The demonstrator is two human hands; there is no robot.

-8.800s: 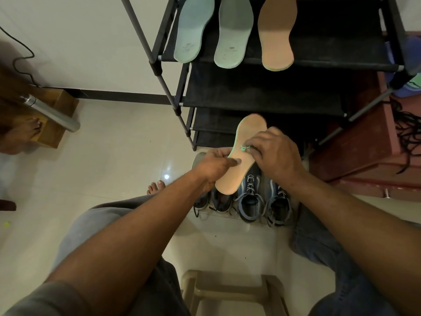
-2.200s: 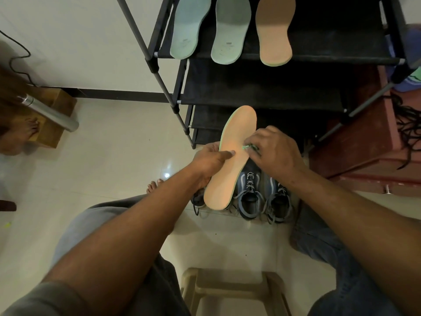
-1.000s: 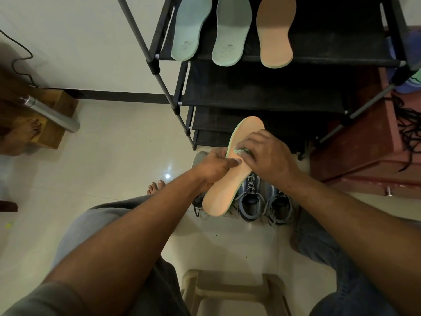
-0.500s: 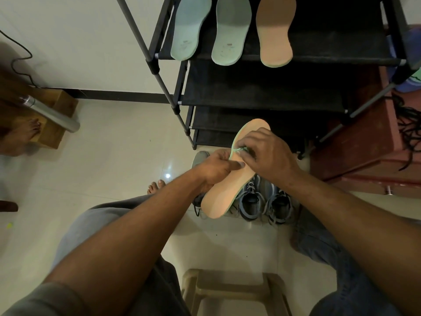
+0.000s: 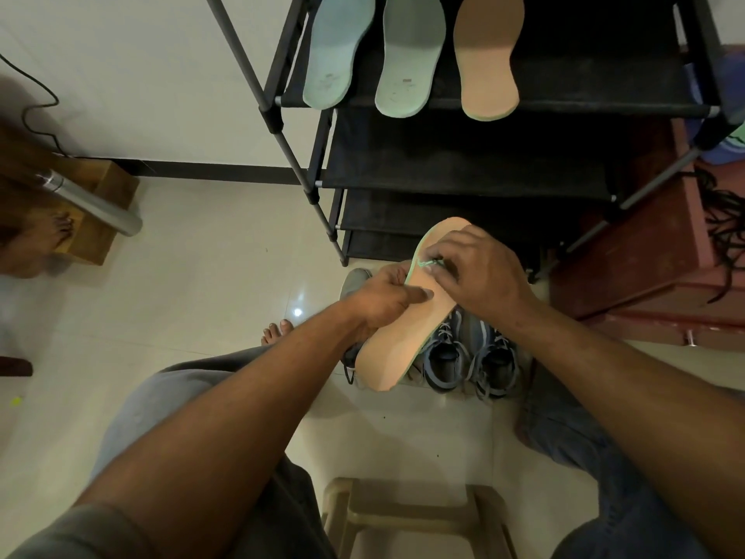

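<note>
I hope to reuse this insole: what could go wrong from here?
The right hand pinches a thin green bit at the insole edge; a hard pull might tear it. The left hand grips only the insole's middle, so it could slip onto the shoes below.

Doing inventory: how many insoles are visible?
4: left green insole, right green insole, orange insole on rack; held insole in left hand and right hand. Shoes may hide more.

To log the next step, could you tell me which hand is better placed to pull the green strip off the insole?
Probably the right hand: its fingertips pinch the green strip at the edge of the insole, which the left hand grips and steadies.
</note>
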